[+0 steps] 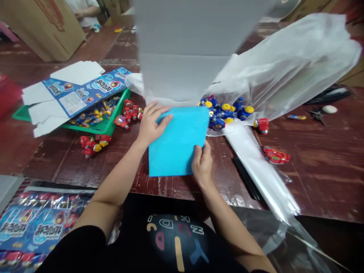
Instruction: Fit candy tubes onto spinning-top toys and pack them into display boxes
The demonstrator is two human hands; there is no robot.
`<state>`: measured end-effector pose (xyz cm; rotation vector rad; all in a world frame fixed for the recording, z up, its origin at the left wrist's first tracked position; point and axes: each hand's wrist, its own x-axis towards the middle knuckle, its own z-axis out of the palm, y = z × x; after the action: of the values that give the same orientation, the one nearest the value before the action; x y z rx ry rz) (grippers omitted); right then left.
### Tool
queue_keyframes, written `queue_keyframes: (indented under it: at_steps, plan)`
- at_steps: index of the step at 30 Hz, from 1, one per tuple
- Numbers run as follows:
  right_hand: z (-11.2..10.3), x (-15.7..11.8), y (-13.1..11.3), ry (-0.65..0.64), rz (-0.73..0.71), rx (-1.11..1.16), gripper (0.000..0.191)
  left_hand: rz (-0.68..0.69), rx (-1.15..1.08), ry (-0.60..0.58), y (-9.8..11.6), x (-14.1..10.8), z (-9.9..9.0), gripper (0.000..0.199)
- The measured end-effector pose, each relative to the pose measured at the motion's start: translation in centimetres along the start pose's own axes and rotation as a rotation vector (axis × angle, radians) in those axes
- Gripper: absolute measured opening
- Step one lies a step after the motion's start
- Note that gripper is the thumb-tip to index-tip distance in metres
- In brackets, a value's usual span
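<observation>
A bright blue cardboard box is in front of me at the near edge of the table. Its tall grey-white flap stands up behind the blue face. My left hand grips the upper left corner, thumb lying over the blue face. At the lower right edge, my right hand pinches the box between its thumb and its curled fingers. Blue and yellow toy pieces lie in a pile just right of the box. Red toy pieces are close to my left hand.
A green tray of small wrapped pieces stands left, flattened printed boxes on top. Clear plastic bags and a large plastic sack lie right. Packed toy sets sit lower left. Behind are a carton and another person.
</observation>
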<state>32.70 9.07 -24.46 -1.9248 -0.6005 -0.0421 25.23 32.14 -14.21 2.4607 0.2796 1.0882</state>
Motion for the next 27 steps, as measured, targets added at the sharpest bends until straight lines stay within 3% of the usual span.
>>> queue_keyframes:
  at_steps: [4, 9, 12, 15, 19, 22, 25, 27]
  plan:
    - [1.4, 0.0, -0.3, -0.040, -0.063, -0.079, 0.056, -0.073, 0.257, -0.109, -2.6, -1.2, 1.5, 0.052]
    - [1.2, 0.3, -0.3, -0.117, -0.385, -0.179, 0.041, -0.141, 0.527, -0.305, -2.8, -1.6, 2.1, 0.054]
    - [1.0, 2.9, -2.3, -0.193, -0.465, -0.237, 0.042, -0.069, 0.408, -0.249, -2.8, -1.5, 2.1, 0.048]
    - [2.2, 6.9, -5.0, -0.295, -0.550, -0.353, 0.042, -0.001, 0.287, -0.137, -1.9, -1.8, 1.5, 0.055]
    - [5.6, 9.2, -6.2, -0.405, -0.505, -0.543, 0.049, -0.065, 0.268, -0.133, 1.4, -3.9, 0.2, 0.051]
    - [7.5, 8.3, -4.7, -0.442, -0.390, -0.603, 0.051, -0.094, 0.278, -0.302, 4.1, -6.8, 0.6, 0.056]
    - [8.4, 7.7, -3.2, -0.538, -0.296, -0.626, 0.048, -0.171, 0.304, -0.512, 5.7, -9.4, 2.6, 0.067]
    - [8.7, 8.0, -3.1, -0.602, -0.290, -0.607, 0.048, -0.256, 0.358, -0.585, 6.2, -10.6, 4.0, 0.080]
